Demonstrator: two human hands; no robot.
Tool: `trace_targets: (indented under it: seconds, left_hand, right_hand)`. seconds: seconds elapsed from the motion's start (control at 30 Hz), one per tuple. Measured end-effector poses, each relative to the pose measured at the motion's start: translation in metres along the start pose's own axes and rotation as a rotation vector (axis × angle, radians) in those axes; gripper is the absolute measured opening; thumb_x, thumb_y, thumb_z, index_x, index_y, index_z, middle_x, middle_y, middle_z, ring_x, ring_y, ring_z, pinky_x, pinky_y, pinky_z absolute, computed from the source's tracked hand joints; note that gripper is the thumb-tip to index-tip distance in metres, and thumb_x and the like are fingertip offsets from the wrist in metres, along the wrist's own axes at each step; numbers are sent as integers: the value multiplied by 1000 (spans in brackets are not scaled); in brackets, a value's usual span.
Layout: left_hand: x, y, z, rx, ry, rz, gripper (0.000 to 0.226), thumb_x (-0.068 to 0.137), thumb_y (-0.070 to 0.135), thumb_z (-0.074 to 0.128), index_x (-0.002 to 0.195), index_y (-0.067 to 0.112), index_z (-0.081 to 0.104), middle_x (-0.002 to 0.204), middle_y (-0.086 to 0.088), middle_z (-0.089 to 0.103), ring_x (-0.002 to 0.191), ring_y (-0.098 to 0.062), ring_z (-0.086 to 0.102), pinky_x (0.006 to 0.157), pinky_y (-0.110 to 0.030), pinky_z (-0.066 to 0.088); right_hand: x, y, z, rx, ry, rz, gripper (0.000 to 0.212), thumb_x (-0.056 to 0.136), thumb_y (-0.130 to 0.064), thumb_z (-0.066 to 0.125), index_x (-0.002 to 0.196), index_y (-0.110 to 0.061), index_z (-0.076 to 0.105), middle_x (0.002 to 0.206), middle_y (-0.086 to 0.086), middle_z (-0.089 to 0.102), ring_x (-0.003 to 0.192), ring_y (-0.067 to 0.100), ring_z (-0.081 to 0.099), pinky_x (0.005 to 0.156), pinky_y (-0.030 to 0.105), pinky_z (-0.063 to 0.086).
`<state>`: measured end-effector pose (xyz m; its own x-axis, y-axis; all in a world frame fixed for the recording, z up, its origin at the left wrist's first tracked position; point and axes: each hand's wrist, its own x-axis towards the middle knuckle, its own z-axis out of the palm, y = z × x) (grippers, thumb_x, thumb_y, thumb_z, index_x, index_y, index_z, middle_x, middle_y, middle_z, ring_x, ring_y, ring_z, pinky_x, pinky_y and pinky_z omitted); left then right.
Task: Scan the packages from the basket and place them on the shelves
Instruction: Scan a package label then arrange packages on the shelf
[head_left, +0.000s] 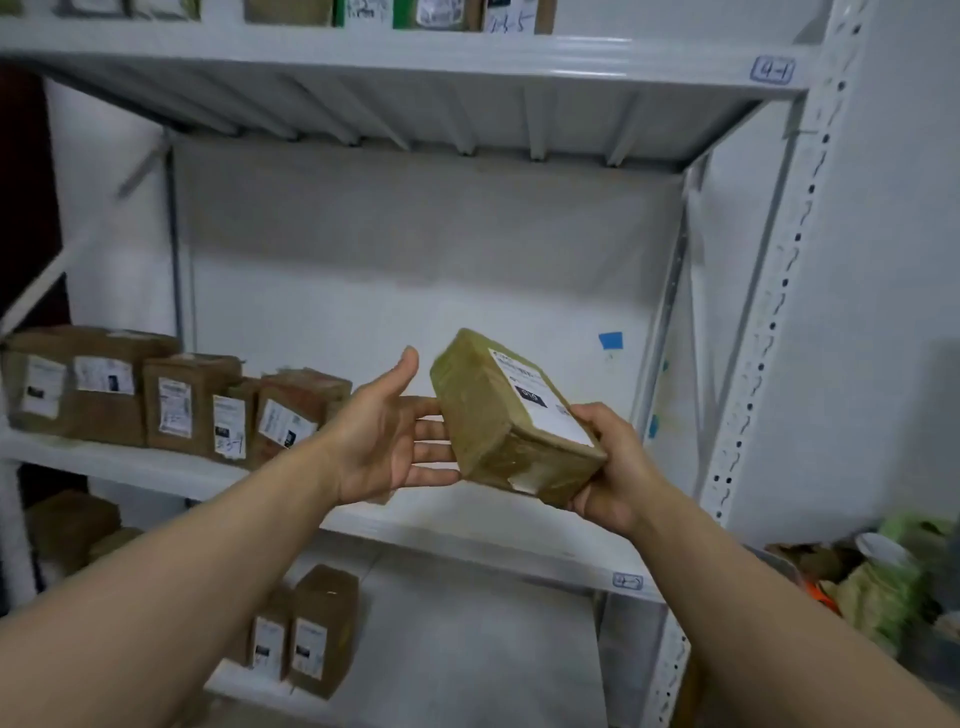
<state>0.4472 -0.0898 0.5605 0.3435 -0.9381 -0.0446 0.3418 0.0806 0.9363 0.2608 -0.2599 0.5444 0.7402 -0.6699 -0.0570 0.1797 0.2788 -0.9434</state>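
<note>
A taped brown cardboard package (493, 415) with a white shipping label on its upper face is held tilted in front of the middle shelf (519, 545). My right hand (613, 467) grips its near right end, thumb on the label. My left hand (387, 431) is held palm up with straight fingers; its fingertips reach the package's left underside. No scanner or basket can be seen.
A row of labelled brown boxes (171, 400) stands on the left of the middle shelf. Two upright boxes (306, 629) sit on the shelf below. More packages line the top shelf (415, 57). A white upright post (769, 312) bounds the right. Clutter (872, 582) lies at lower right.
</note>
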Motion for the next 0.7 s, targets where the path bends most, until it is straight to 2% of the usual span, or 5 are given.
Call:
trace_targets:
  seconds: [0.13,0.3,0.47,0.57,0.7]
  left_hand:
    - [-6,30,7,114,18,65,71,85,68,57,126,10,61,123,-20,67,111,-39,68,93,-54,55]
    - [10,62,15,110,76,143,49,86,44,68,119,8,67,112,-16,67,87,-32,71,71,-43,60]
    - [35,104,19,100,61,376,39,90,32,60,120,8,69,127,-19,67,118,-41,63,103,-54,48]
    - [46,141,37,132,-16,536,38,71,27,72,106,15,75,104,-15,60,88,-37,53,73,-36,47]
    - [65,193,78,128,-50,793,72,66,17,70,134,18,48,87,-5,70,66,-18,63,50,-27,45]
  right_hand:
    - [7,-16,24,-29,6,-54,36,96,-37,48,117,-18,70,97,9,76,81,28,70,70,38,58]
    - [18,-58,50,-214,-42,-216,28,96,-53,53,107,-38,75,109,1,77,92,23,66,71,34,53]
    - [37,-115,57,-372,-157,-422,59,84,-58,72,135,-33,55,121,1,73,113,28,68,93,52,58]
    - [39,-158,58,-398,-219,-610,54,86,-39,75,135,-37,52,117,-2,74,107,23,71,91,50,57]
    - [43,-220,55,-459,-291,-833,70,83,-31,79,142,-48,46,126,-1,70,114,23,69,95,49,57]
